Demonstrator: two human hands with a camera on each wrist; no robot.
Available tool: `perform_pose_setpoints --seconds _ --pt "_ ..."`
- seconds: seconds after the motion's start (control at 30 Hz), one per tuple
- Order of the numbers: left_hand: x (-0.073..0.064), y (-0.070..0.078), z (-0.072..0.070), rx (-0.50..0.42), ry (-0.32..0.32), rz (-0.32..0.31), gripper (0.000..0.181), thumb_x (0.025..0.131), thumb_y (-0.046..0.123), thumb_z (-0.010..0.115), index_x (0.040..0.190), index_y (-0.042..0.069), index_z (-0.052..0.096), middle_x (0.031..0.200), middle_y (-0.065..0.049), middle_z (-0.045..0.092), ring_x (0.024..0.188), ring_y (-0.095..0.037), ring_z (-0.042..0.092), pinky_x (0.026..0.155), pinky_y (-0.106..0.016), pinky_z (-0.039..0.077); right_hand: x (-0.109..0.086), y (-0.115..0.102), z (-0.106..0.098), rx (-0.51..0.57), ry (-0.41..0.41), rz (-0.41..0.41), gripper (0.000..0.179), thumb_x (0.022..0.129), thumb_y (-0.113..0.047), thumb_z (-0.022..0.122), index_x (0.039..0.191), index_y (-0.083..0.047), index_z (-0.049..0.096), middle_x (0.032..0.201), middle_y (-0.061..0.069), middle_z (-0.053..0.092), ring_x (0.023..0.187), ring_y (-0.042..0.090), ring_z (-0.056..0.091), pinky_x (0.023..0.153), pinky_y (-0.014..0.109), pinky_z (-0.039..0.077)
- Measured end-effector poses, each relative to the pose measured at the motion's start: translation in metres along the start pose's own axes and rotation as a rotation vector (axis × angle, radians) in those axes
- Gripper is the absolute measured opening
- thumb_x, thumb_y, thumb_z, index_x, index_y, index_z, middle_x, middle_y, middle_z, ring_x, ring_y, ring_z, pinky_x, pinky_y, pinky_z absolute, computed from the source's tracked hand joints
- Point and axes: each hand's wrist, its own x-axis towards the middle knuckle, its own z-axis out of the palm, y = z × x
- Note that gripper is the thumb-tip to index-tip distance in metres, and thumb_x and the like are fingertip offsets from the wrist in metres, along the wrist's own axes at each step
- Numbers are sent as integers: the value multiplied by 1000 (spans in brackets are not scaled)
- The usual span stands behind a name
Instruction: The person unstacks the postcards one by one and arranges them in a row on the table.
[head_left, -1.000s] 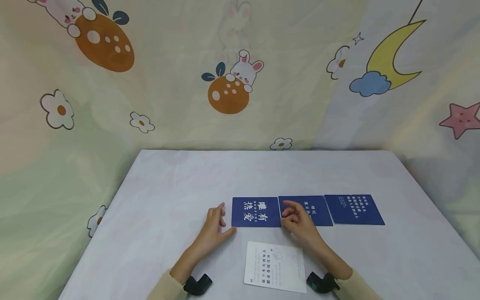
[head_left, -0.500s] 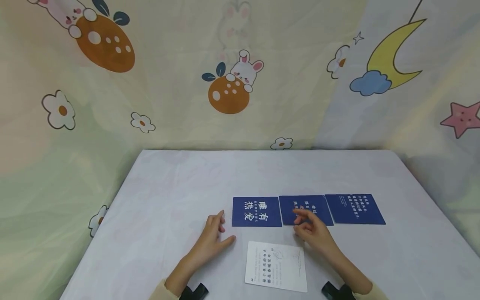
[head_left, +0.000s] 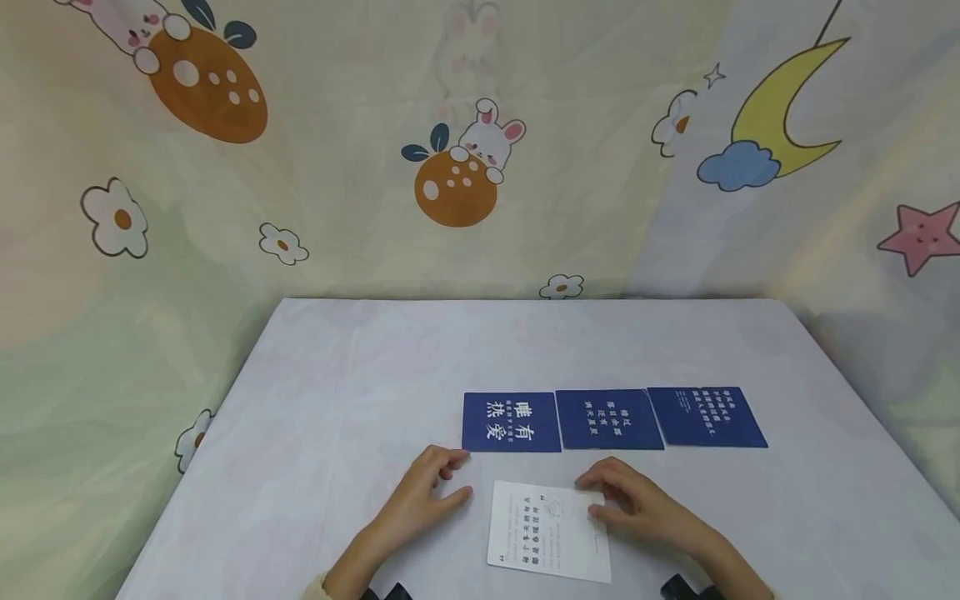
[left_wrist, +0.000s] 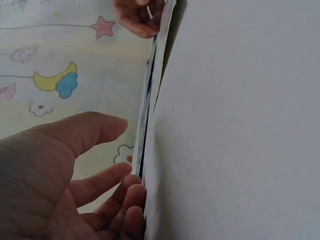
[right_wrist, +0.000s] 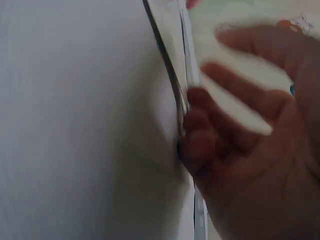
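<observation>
A white card [head_left: 543,532] with printed lettering lies on the table, nearest the person. My right hand [head_left: 637,508] reaches in from the right, its thumb and fingertips over the card's upper right edge. In the right wrist view, the blurred thumb and forefinger of my right hand [right_wrist: 250,110] stand apart. My left hand [head_left: 420,500] rests low over the table, left of the card, with a gap between thumb and forefinger. Its fingertips come close to the lower left corner of the first blue card [head_left: 480,417].
A middle blue card [head_left: 577,417] and a right blue card [head_left: 735,425] lie in a row with the first, all lettered in white. They are on a white-covered table [head_left: 360,358]. Behind it hangs a cartoon-printed cloth [head_left: 345,150].
My right hand has drawn back from the blue cards to the white card, uncovering the middle blue card's lettering. My left hand has shifted slightly toward the person.
</observation>
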Motion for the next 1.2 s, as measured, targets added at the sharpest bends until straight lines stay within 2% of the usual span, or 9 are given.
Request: perform_pose_setpoints --seconds 0.13,0.27,0.33,0.47,0.53,0.6,0.87,1.03,1.2 --pt "-4 -2 4 27 -53 87 42 85 28 76 123 14 64 109 9 58 95 -7 50 86 -28 42 -6 -1 -4 -75 -115 27 33 89 -30 72 120 -23 64 119 -4 54 107 9 49 94 17 42" --pt "-6 -4 6 89 -88 191 44 82 37 77 122 20 66 113 13 58 101 -6 51 90 -33 36 -9 2 -7 -107 -134 41 47 83 -34 77 126 -23 61 124 -4 51 110 9 48 97 15 39" --pt "-7 -3 6 139 -106 225 55 78 46 79 125 21 64 115 12 55 105 -8 49 91 -35 35 -10 4 -9 -109 -145 47 55 80 -37 79 129 -21 60 126 -2 49 110 9 47 96 16 40" --pt "-10 0 6 257 -149 255 92 63 68 79 138 21 54 126 9 48 113 -11 44 93 -36 34 -12 6 -12 -74 -171 50 61 79 -33 80 133 -16 58 128 3 48 107 8 46 86 18 44" --pt "-10 1 6 294 -160 264 106 56 73 79 142 20 49 131 7 44 115 -11 42 93 -35 34 -12 6 -12 -64 -173 36 60 79 -30 80 133 -13 59 128 6 48 104 9 46 79 20 45" --pt "-10 2 7 313 -154 277 109 54 72 81 144 19 47 133 5 43 116 -12 41 92 -34 34 -12 7 -12 -62 -164 31 58 79 -27 80 132 -12 60 127 8 49 101 9 47 75 21 45" --pt "-12 0 10 310 -185 260 95 61 67 81 140 25 51 132 8 43 111 -11 40 93 -36 32 -12 6 -9 -7 -168 111 55 80 -32 79 129 -13 62 128 9 49 99 8 47 73 20 45" --pt "-11 1 10 298 -207 217 96 61 67 80 142 25 49 134 7 43 113 -11 40 96 -40 32 -11 8 -8 -7 -143 71 52 81 -30 78 127 -12 62 126 9 50 99 9 47 73 21 45" --pt "-9 2 11 272 -209 212 96 62 65 81 143 24 49 133 8 42 114 -12 39 100 -43 31 -11 10 -7 10 -102 40 45 81 -26 78 121 -13 62 119 5 54 95 9 49 71 20 46"
